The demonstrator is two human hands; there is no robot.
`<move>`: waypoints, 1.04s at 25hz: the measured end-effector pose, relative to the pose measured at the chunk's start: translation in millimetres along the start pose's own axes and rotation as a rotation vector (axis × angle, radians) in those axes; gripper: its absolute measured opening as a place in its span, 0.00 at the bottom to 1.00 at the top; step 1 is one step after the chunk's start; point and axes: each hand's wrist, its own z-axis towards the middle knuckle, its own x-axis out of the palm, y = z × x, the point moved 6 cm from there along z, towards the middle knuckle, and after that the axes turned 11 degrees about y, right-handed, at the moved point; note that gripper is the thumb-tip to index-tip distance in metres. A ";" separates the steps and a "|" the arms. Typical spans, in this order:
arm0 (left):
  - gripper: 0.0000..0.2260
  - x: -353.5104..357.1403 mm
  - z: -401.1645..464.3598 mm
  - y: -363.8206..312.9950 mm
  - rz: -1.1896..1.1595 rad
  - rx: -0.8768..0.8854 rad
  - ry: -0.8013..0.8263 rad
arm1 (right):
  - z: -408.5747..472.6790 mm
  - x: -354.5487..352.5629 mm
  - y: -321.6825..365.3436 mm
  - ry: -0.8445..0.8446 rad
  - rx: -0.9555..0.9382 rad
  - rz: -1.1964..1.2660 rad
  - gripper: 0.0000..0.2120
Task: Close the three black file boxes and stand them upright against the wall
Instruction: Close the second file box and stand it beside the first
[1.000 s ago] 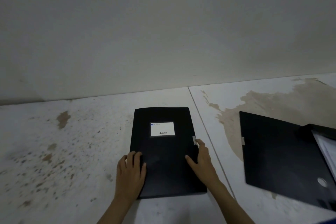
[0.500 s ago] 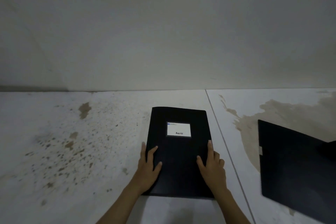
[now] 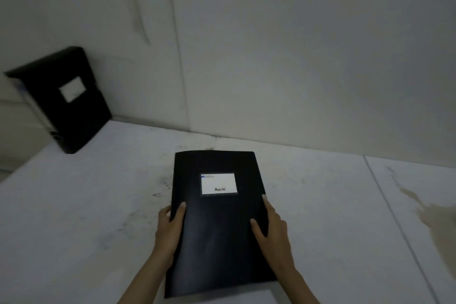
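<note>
The bare white floor [image 3: 81, 224] to my left lies open up to the wall [image 3: 296, 57], and the only thing standing along that stretch is the upright file box [image 3: 66, 101] in the far left, leaning at the wall. The closed file box [image 3: 219, 234] between my hands fills the centre; floor to its right is unobstructed
</note>
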 end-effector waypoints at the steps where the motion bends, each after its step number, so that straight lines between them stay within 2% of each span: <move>1: 0.25 -31.6 -2.6 -10.4 -0.037 0.043 -0.004 | 8.2 19.5 27.4 0.017 -0.053 0.024 0.31; 6: 0.21 -180.5 -34.8 -59.6 -0.226 0.269 -0.209 | 45.8 115.9 164.4 0.191 -0.268 0.180 0.33; 10: 0.21 -262.0 -63.3 -92.7 -0.231 0.392 -0.180 | 60.4 177.0 249.2 0.283 -0.320 0.351 0.35; 14: 0.40 -316.6 -69.3 -118.3 -0.127 0.476 -0.060 | 75.5 223.6 296.2 0.349 -0.349 0.410 0.38; 15: 0.39 -325.3 -66.7 -125.7 -0.105 0.486 -0.040 | 82.5 233.2 302.0 0.352 -0.344 0.415 0.38; 20: 0.23 -362.3 -26.1 -163.4 -0.158 0.485 -0.042 | 129.6 270.5 333.0 0.378 -0.356 0.417 0.37; 26: 0.15 -410.7 47.0 -201.5 -0.257 0.549 -0.260 | 201.8 309.6 352.7 0.393 -0.359 0.339 0.38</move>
